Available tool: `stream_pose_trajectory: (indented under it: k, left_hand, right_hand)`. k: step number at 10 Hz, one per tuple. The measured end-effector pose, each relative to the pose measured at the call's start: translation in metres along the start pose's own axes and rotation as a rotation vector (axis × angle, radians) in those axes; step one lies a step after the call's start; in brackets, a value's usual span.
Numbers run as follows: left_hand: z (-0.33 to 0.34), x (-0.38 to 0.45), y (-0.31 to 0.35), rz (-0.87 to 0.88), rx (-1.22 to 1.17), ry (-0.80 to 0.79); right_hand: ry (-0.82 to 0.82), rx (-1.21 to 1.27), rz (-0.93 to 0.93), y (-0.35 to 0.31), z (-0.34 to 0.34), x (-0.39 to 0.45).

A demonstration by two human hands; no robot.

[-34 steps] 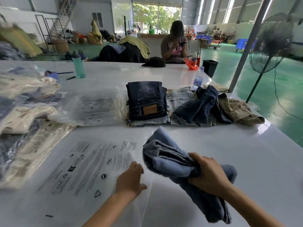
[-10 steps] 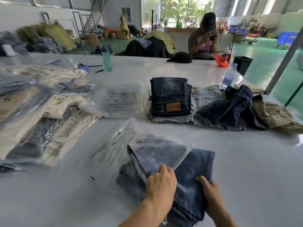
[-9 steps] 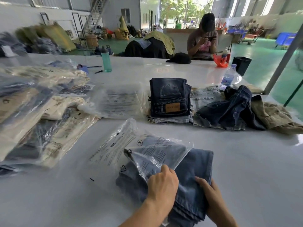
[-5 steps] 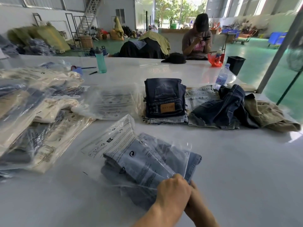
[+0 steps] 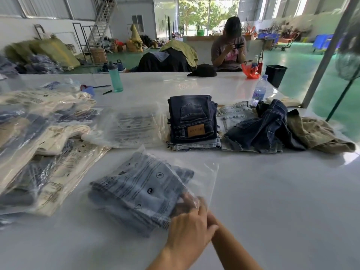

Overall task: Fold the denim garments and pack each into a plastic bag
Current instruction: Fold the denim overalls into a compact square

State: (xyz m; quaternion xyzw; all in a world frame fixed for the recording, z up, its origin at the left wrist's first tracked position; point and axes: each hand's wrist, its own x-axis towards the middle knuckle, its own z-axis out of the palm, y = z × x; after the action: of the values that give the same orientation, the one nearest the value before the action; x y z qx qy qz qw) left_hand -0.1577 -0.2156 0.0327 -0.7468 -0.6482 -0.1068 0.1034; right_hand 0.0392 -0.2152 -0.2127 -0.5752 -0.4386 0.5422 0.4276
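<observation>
A folded light-blue denim garment (image 5: 136, 199) is lying inside a clear printed plastic bag (image 5: 206, 172) on the near part of the glossy white table (image 5: 272, 191). The left hand (image 5: 190, 228) is gripping the bag's near edge, fingers curled. The right hand (image 5: 187, 201) is reaching inside, blurred behind film; its grip is unclear. Farther off, stacked dark jeans (image 5: 191, 117) are sitting.

Garment warehouse: bagged clothes (image 5: 39, 152), packing table (image 5: 272, 191).
</observation>
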Motion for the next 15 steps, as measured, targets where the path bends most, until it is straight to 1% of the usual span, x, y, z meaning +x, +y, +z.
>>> stream_pose_trajectory:
  k: [1,2,3,4,5,6,7,8,9,10,11,12,13,14,15]
  left_hand:
    - [0.003,0.0,-0.04,-0.04,-0.128,0.17]
    - [0.016,-0.004,-0.084,-0.152,-0.058,0.05]
    - [0.04,-0.018,-0.106,-0.093,0.057,-0.171]
    - [0.061,-0.03,-0.11,0.017,0.077,-0.227]
    - [0.074,-0.038,-0.111,0.133,0.061,-0.142]
    - [0.084,-0.049,-0.107,0.226,0.073,-0.108]
    - [0.094,-0.059,-0.086,0.281,0.106,-0.089]
    - [0.106,-0.063,-0.044,0.281,0.106,-0.104]
    - [0.113,-0.062,-0.01,0.217,0.075,-0.009]
    - [0.107,-0.055,0.009,0.209,0.124,-0.017]
    - [0.08,-0.024,0.027,0.178,0.017,-0.17]
    - [0.06,0.034,0.001,0.117,-0.248,0.035]
    - [0.059,0.085,-0.064,0.033,-0.076,-0.279]
    - [0.089,0.089,-0.089,-0.053,-0.13,-0.604]
    - [0.104,0.068,-0.076,-0.07,-0.216,-0.59]
  right_hand:
    - [0.173,0.111,0.107,-0.159,0.016,0.068]
    - [0.202,0.16,0.015,-0.196,0.044,0.089]
    - [0.116,0.131,0.034,-0.211,0.056,0.106]
    - [0.123,0.137,0.106,-0.224,0.071,0.12]
    - [0.184,0.195,0.186,-0.228,0.074,0.125]
    - [0.181,0.244,0.109,-0.229,0.063,0.132]
    - [0.262,0.138,0.007,-0.235,0.053,0.144]
    - [0.332,0.124,0.064,-0.233,0.051,0.155]
    - [0.186,0.108,0.163,-0.231,0.048,0.156]
    - [0.07,0.039,0.179,-0.226,0.049,0.148]
    - [0.071,0.031,0.148,-0.222,0.046,0.139]
    - [0.014,0.006,0.142,-0.215,0.037,0.126]
    - [-0.034,-0.085,0.155,-0.204,0.043,0.107]
    - [0.032,-0.092,0.114,-0.196,0.051,0.099]
    - [0.072,-0.103,0.127,-0.194,0.041,0.095]
